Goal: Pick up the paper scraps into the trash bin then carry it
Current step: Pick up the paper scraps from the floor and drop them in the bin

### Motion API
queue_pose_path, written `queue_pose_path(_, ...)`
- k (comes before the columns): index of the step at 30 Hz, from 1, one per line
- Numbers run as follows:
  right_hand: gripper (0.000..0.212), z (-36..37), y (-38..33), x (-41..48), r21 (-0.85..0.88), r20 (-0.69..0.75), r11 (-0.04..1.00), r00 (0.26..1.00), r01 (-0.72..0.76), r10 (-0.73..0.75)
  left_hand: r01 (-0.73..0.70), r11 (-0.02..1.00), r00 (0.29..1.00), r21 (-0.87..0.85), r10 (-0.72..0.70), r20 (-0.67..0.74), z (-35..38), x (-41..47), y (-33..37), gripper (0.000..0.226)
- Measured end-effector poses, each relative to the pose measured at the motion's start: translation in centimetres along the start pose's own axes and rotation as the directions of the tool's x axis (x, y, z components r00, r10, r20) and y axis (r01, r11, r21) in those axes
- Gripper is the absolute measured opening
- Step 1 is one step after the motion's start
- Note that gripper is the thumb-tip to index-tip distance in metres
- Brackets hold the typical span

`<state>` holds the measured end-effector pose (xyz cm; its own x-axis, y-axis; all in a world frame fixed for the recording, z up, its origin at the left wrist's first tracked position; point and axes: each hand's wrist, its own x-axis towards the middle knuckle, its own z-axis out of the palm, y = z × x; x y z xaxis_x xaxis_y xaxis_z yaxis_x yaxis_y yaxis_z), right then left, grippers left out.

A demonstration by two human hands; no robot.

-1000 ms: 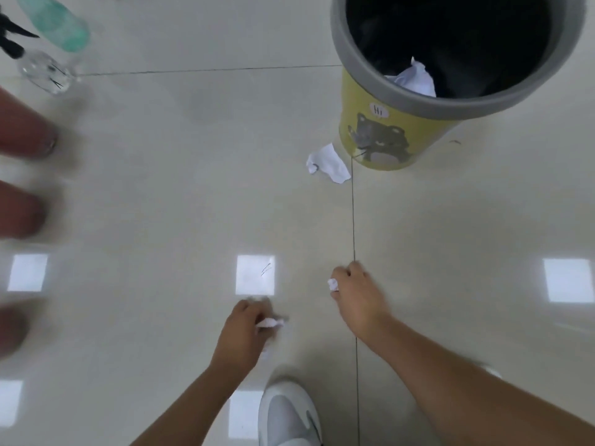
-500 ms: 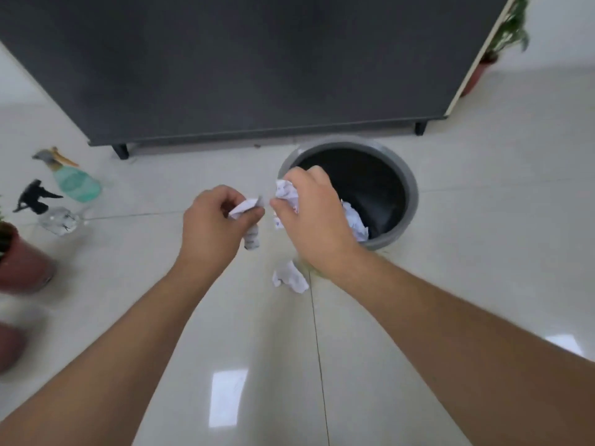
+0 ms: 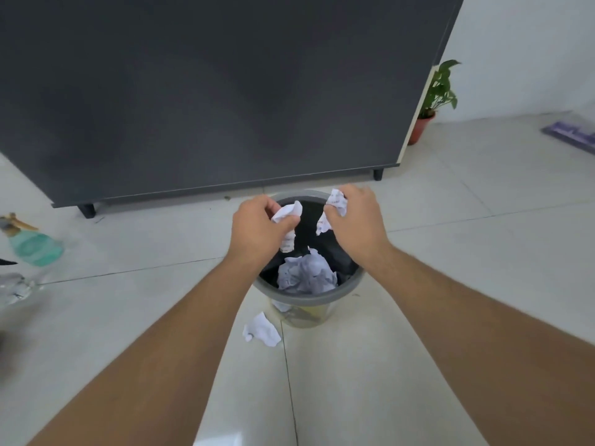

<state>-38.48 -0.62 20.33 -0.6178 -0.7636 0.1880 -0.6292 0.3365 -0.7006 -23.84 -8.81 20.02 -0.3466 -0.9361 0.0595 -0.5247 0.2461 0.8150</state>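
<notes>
A round trash bin [image 3: 322,297] with a grey rim and yellow wall stands on the tiled floor in front of me, its inside lined in black. Crumpled white paper [image 3: 306,273] lies inside it. My left hand [image 3: 257,230] is over the bin's left rim, shut on a white paper scrap [image 3: 288,215]. Over the right rim, my right hand [image 3: 357,220] is shut on another paper scrap [image 3: 336,204]. One more white scrap [image 3: 262,329] lies on the floor just left of the bin's base.
A large dark cabinet [image 3: 225,91] on short legs stands right behind the bin. Spray bottles [image 3: 32,249] lie on the floor at the left. A potted plant [image 3: 434,98] sits at the cabinet's right corner, and a purple flat object [image 3: 570,133] lies far right.
Both hands rose from the floor with a scrap each and moved forward, from beside the bin to over its opening. The view tilted up.
</notes>
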Motion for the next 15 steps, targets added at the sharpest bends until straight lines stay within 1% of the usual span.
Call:
queue_pose_path(1,0.006,0.3,0.1,0.3,0.009,0.029,1.000,0.999,-0.014,0.014,0.009,1.000,0.999,0.020,-0.010,0.052,0.2,0.0,-0.2,0.030)
queue_pose_path(2,0.010,0.6,0.0,0.4,0.010,0.075,0.999,0.996,-0.045,0.045,0.014,0.999,0.994,0.044,-0.018,0.109,0.3,0.0,-0.4,0.042)
queue_pose_path(3,0.024,0.9,-0.2,0.3,-0.035,0.115,0.996,0.990,-0.079,0.083,0.018,0.998,0.990,0.062,-0.026,0.136,0.0,0.0,-0.8,0.052)
queue_pose_path(4,0.038,1.3,-0.4,0.1,-0.118,0.120,0.989,0.987,-0.089,0.103,0.017,0.998,0.993,0.060,-0.024,0.117,-0.5,0.0,-1.2,0.055)
queue_pose_path(5,0.046,1.7,-0.7,-0.6,-0.183,0.090,0.981,0.993,-0.062,0.080,0.010,0.999,0.998,0.044,-0.013,0.064,-1.4,0.1,-1.9,0.051)
queue_pose_path(6,0.045,2.0,-1.3,-1.5,-0.195,0.045,0.981,0.999,0.008,0.001,0.007,0.999,1.000,0.034,-0.007,-0.010,-2.4,0.1,-2.7,0.044)
queue_pose_path(7,0.040,2.5,-2.1,-2.6,-0.158,0.007,0.981,0.994,0.109,-0.110,0.024,0.999,0.996,0.039,-0.021,-0.084,-3.6,0.2,-4.0,0.039)
queue_pose_path(8,0.033,3.0,-2.9,-3.9,-0.108,-0.017,0.969,0.974,0.223,-0.226,0.064,0.996,0.989,0.055,-0.056,-0.137,-4.6,0.2,-5.6,0.036)
queue_pose_path(10,0.019,4.6,-4.0,-6.5,-0.027,0.020,0.910,0.911,0.413,-0.413,0.179,0.976,0.973,0.125,-0.156,-0.172,-6.0,-0.5,-9.3,0.038)
queue_pose_path(12,0.013,6.6,-4.3,-9.3,0.043,0.135,0.846,0.836,0.531,-0.531,0.249,0.943,0.965,0.221,-0.221,-0.143,-5.7,-1.8,-13.4,0.040)
queue_pose_path(13,0.014,7.5,-3.9,-10.8,0.067,0.204,0.825,0.802,0.561,-0.561,0.266,0.927,0.963,0.266,-0.246,-0.108,-5.0,-2.7,-15.3,0.041)
queue_pose_path(15,0.019,9.1,-1.9,-13.7,0.071,0.352,0.811,0.746,0.581,-0.566,0.279,0.899,0.955,0.337,-0.297,0.003,-2.7,-4.6,-18.3,0.048)
